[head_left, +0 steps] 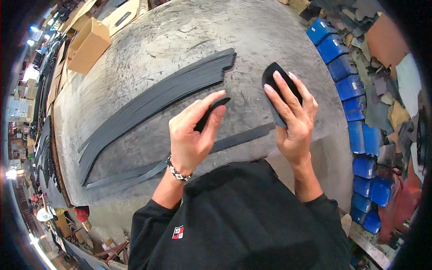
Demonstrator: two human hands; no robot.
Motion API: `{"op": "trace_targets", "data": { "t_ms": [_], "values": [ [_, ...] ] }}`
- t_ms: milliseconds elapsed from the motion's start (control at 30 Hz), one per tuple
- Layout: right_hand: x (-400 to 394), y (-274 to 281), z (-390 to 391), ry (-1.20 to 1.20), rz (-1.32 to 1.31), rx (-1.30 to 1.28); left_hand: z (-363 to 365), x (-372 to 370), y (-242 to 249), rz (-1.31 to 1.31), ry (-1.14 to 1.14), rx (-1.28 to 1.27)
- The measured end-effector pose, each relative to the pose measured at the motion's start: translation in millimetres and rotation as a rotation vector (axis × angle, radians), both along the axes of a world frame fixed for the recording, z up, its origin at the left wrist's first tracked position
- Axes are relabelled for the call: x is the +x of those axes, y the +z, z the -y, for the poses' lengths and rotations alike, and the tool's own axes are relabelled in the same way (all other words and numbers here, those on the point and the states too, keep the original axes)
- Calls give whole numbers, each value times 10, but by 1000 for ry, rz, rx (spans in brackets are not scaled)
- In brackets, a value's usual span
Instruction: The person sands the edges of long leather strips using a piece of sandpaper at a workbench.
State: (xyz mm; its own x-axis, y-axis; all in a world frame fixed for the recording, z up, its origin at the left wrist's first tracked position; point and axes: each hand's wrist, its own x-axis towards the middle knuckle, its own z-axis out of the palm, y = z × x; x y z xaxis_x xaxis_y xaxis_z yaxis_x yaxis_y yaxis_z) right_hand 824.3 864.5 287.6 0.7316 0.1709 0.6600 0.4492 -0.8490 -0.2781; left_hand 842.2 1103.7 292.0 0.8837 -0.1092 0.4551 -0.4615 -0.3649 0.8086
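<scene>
My left hand [191,135] pinches a small dark piece with a rounded end [210,112] between thumb and fingers; whether it is part of a longer strip is hidden. Held in my right hand [297,114] is a black flat piece with a rounded tip [272,72], the fingers lying across its face. The two hands are apart, both above the grey table. Beyond my left hand lies a fanned stack of long dark strips [166,92], their stepped ends towards my right hand. Loose dark strips [243,137] run across the table behind my left wrist.
The grey worktable [265,31] has a worn, scuffed top. An open cardboard box [90,47] stands at its far left corner. Blue bundles [351,87] line the right side, with scraps of leather-like sheet [387,38] beyond them.
</scene>
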Motion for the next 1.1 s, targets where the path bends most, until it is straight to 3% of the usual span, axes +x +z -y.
{"op": "trace_targets", "data": {
  "t_ms": [133,233,567,800,967,1100],
  "values": [
    [5,136,-71,23,72,-72,8,46,5,-51,-46,-55],
    [36,166,-100,31,122,-114,8,31,95,-4,-16,110],
    [-32,282,-353,165,200,-325,119,-34,35,225,102,243],
    [363,183,11,48,184,-347,138,-57,-21,97,119,329],
    [102,202,-166,244,219,-356,158,-48,-87,224,134,282],
    [527,161,170,70,155,-364,178,-122,-38,132,111,265]
  ]
}}
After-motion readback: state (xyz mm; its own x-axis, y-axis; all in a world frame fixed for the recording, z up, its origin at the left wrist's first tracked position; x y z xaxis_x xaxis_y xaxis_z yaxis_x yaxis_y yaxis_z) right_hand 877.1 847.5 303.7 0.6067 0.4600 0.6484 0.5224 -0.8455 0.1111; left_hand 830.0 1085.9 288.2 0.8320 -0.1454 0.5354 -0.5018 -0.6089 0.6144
